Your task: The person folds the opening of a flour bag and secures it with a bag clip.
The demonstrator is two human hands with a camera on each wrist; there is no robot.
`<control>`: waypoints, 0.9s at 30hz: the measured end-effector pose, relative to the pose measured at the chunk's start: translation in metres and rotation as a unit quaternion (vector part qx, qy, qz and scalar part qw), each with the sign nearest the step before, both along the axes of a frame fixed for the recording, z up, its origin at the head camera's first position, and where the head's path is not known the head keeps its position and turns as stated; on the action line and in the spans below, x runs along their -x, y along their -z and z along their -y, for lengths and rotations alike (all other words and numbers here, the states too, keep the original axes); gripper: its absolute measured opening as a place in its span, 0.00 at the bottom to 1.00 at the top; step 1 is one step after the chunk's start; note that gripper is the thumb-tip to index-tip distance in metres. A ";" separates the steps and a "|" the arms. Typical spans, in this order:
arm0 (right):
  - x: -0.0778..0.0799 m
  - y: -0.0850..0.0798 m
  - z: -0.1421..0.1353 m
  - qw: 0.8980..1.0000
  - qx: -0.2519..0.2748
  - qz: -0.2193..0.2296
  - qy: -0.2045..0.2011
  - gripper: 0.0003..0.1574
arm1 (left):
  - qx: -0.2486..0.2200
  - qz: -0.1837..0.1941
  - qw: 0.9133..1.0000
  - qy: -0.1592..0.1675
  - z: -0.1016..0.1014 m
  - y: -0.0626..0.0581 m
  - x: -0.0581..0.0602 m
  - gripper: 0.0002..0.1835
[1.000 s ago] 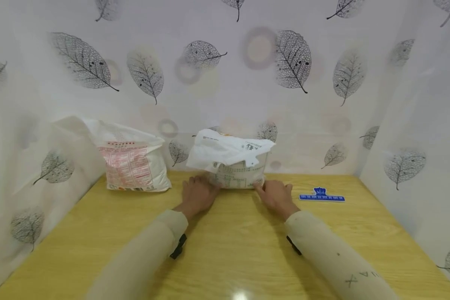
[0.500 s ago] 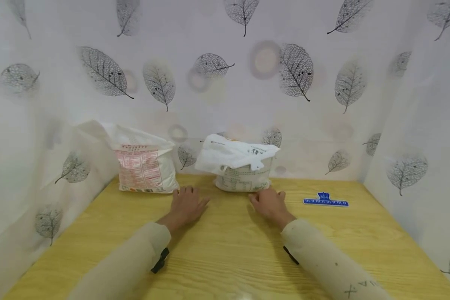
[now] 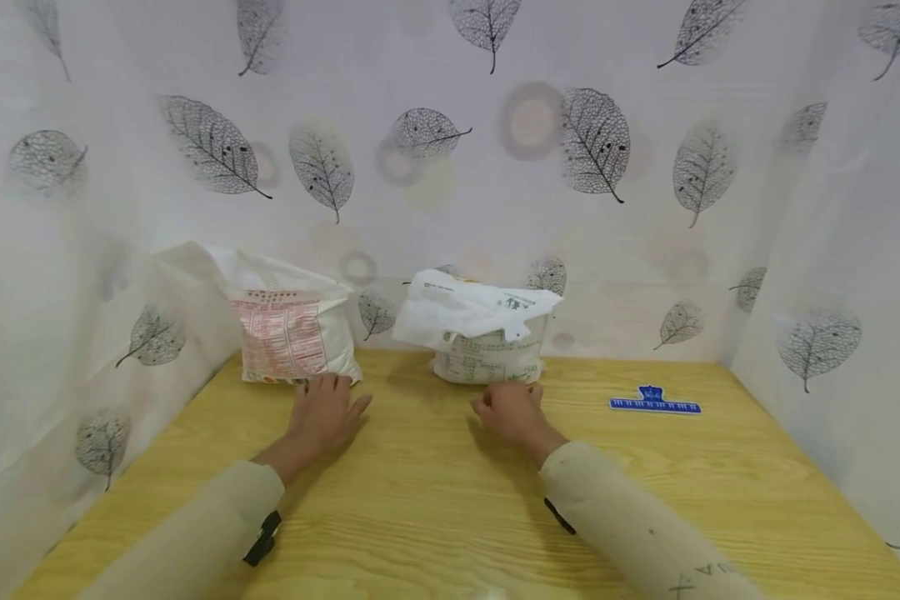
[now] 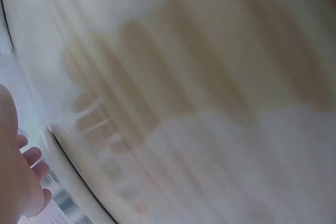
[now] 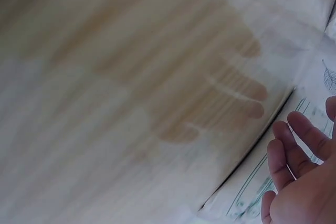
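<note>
A white plastic bag with pink print [image 3: 285,337] stands upright at the back left, its loose top leaning left. My left hand [image 3: 324,417] is just in front of it, fingertips close to its lower edge; I cannot tell if they touch. A second bag, white with green print [image 3: 487,358], sits at the back middle with its top folded over the front. In front of this one is my right hand [image 3: 513,410], its fingers loosely bent in the right wrist view and holding nothing. A blue clip with a piano-key pattern [image 3: 654,402] lies to the right.
The bags and clip are on a yellow wood-grain table [image 3: 420,500]. A pale curtain [image 3: 435,217] with a leaf print rises right behind the bags and along both sides. Blurred hand reflections show on the shiny tabletop in both wrist views.
My left hand has left the green-printed bag and moved left to the pink-printed one. The right hand has come away from the green-printed bag and shifted slightly left. The camera view has shifted.
</note>
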State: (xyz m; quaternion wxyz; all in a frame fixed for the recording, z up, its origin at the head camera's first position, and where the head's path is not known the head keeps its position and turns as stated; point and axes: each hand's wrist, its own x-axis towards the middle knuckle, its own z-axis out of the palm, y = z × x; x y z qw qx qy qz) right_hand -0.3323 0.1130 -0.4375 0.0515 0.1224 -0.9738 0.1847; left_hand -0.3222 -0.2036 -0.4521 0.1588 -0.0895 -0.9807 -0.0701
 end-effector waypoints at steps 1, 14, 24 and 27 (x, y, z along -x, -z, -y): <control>-0.001 -0.001 0.003 1.000 -0.002 -0.004 -0.005 0.23 | -0.001 0.000 1.000 -0.004 0.005 0.000 0.000 0.31; -0.002 -0.001 0.041 0.997 -0.050 -0.027 -0.061 0.20 | 0.001 -0.003 0.999 -0.043 0.070 -0.001 -0.006 0.33; 0.005 0.002 0.073 0.992 -0.094 0.004 -0.086 0.24 | 0.003 0.026 0.992 -0.122 0.107 -0.004 -0.007 0.31; 0.005 0.001 0.086 0.988 -0.125 -0.009 -0.094 0.23 | -0.008 0.022 0.989 -0.148 0.116 -0.005 -0.007 0.27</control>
